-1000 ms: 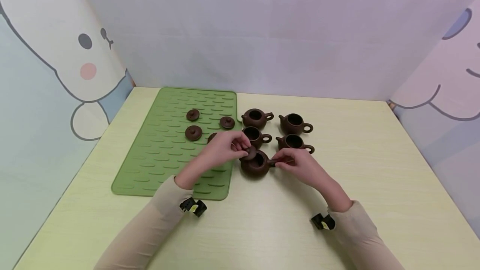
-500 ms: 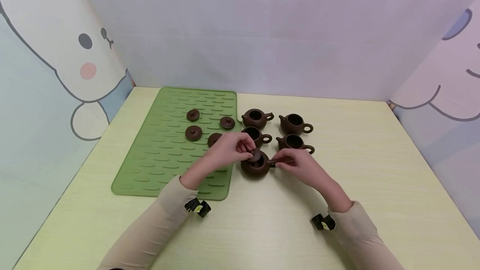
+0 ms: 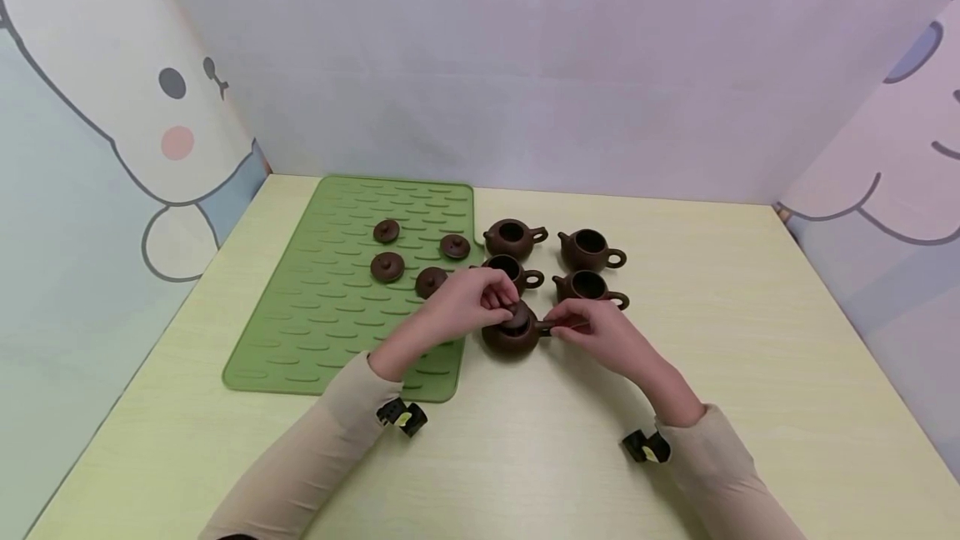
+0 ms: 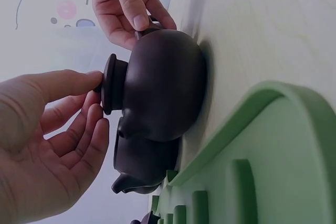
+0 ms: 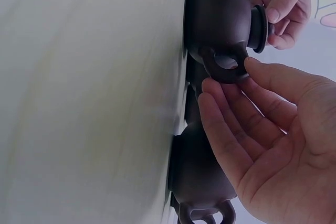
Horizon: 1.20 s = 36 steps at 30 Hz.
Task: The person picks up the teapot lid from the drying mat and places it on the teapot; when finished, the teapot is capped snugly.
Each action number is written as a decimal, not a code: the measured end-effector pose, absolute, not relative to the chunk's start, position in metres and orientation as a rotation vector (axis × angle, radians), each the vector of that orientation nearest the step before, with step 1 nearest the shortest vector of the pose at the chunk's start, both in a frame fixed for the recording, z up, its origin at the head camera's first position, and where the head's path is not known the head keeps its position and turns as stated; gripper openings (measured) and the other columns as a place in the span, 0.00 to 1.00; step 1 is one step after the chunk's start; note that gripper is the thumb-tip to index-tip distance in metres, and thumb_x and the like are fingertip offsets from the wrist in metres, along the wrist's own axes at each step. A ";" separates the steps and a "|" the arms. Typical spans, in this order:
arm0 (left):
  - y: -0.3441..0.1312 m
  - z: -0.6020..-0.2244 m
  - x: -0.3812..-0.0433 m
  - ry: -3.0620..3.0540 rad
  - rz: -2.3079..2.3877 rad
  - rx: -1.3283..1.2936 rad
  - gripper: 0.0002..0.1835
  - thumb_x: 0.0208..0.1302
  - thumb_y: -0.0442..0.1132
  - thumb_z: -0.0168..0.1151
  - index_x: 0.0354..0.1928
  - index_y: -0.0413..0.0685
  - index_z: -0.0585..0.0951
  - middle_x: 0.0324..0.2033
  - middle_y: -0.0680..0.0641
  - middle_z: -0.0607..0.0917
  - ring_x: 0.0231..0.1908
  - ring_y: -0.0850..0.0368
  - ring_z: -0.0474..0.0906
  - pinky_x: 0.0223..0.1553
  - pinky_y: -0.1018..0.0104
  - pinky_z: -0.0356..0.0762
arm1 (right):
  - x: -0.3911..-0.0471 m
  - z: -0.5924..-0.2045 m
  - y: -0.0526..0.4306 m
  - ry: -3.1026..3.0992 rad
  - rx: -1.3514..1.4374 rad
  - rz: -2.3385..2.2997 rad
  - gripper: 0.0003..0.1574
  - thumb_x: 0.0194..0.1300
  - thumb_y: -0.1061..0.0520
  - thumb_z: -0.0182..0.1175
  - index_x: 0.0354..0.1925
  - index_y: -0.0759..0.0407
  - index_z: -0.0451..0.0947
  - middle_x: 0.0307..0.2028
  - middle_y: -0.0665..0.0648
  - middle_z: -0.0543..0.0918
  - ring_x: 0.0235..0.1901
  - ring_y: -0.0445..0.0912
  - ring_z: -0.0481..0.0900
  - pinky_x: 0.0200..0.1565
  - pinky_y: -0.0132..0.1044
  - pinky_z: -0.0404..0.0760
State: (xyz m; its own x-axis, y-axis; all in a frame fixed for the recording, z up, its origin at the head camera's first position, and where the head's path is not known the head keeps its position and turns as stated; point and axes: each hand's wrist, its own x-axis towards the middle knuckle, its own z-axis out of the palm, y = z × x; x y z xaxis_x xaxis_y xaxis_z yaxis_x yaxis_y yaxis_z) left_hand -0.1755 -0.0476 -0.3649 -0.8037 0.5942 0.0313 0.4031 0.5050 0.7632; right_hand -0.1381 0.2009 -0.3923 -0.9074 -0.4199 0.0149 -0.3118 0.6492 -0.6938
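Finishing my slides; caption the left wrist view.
Left hand pinches an unseated lid at a dark teapot's top; right hand holds the handle.

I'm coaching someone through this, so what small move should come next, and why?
Probably lower the lid straight down onto the teapot: the left hand pinches it, its collar isn't fully sunk in, and the right hand grips the handle.

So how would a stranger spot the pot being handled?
Find the green mat on the table; to its right stand five dark pots. Yours is the front pot. Only it has a lid at its mouth, pinched by the left hand, while the right hand holds its handle.
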 end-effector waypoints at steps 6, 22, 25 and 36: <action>-0.045 -0.366 -0.176 2.527 1.157 0.858 0.08 0.60 0.31 0.69 0.41 0.47 0.83 0.36 0.50 0.86 0.35 0.62 0.80 0.38 0.74 0.80 | -0.138 -0.392 0.201 2.716 -0.608 -1.103 0.07 0.65 0.62 0.65 0.43 0.57 0.85 0.40 0.53 0.87 0.42 0.43 0.84 0.46 0.34 0.85; -0.042 -0.365 -0.172 2.575 1.055 0.909 0.08 0.60 0.31 0.69 0.41 0.48 0.83 0.36 0.51 0.86 0.35 0.63 0.80 0.39 0.75 0.79 | -0.137 -0.391 0.201 2.722 -0.618 -1.103 0.07 0.65 0.63 0.65 0.43 0.57 0.85 0.40 0.53 0.87 0.42 0.43 0.85 0.46 0.34 0.85; -0.042 -0.366 -0.172 2.587 1.037 0.915 0.08 0.60 0.31 0.69 0.41 0.48 0.83 0.36 0.52 0.86 0.35 0.63 0.80 0.39 0.75 0.79 | -0.137 -0.391 0.200 2.726 -0.617 -1.100 0.07 0.65 0.63 0.65 0.43 0.57 0.85 0.40 0.53 0.87 0.42 0.43 0.84 0.46 0.34 0.85; -0.040 -0.367 -0.172 2.593 0.997 0.915 0.07 0.60 0.32 0.69 0.40 0.48 0.83 0.35 0.52 0.86 0.35 0.63 0.80 0.40 0.76 0.79 | -0.137 -0.392 0.201 2.724 -0.618 -1.105 0.07 0.65 0.63 0.65 0.43 0.56 0.85 0.40 0.53 0.87 0.42 0.43 0.84 0.46 0.33 0.84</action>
